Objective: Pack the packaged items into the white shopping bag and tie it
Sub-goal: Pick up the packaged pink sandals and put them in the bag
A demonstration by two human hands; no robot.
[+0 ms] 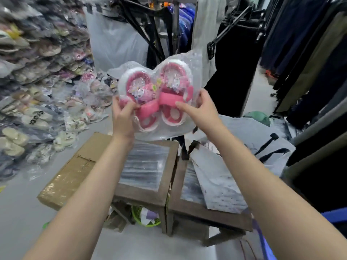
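A pair of pink and white children's sandals sealed in a clear plastic package (157, 91) is held up in the air in front of me. My left hand (123, 117) grips its lower left edge. My right hand (199, 107) grips its right side, with the forefinger stretched across the front. The white shopping bag (217, 177) with dark handles lies flat on the right wooden stool (210, 212), below the package.
A second wooden stool (142, 196) stands beside the first, with a taped cardboard box (73, 171) to its left. Heaps of packaged shoes (43, 76) fill the left side. Dark clothes hang on racks (300, 53) at right. A green basket (144, 216) sits under the stools.
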